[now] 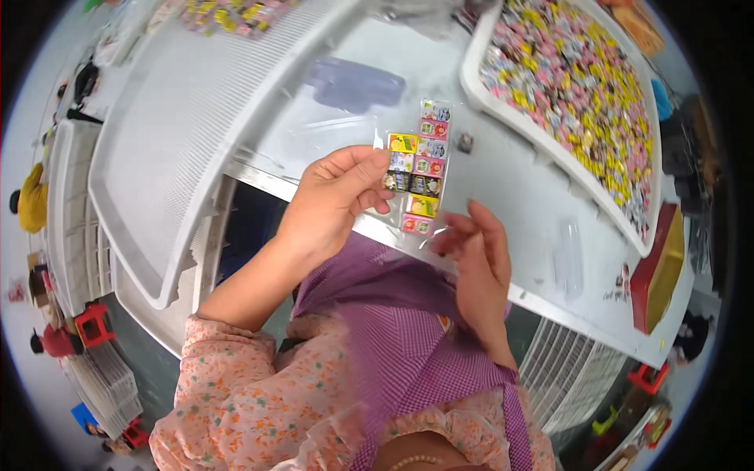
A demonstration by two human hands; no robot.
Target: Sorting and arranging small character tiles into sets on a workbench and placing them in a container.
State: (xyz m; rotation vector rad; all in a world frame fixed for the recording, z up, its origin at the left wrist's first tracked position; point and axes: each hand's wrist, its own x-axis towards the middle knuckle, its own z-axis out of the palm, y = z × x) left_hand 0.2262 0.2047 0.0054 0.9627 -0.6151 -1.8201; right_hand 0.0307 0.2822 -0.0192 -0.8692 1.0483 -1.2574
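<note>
My left hand (334,192) pinches the left side of a narrow clear plastic tray (448,149) between thumb and fingers. Small square-wrapped candies (425,184) in yellow, pink, white-blue and black fill it in two uneven columns. Beside the tray's near right end is my right hand (483,271), its fingers apart and slightly blurred, with nothing visible in them. One dark small candy (465,142) lies loose on the white table (503,188), just right of the tray.
A big white bin (471,74) of loose wrapped candies stands at the far right. White ribbed trays (196,118) take up the left. Clear plastic pieces (353,85) lie at the back, another empty one (567,259) at right, near a red-and-gold box (657,267).
</note>
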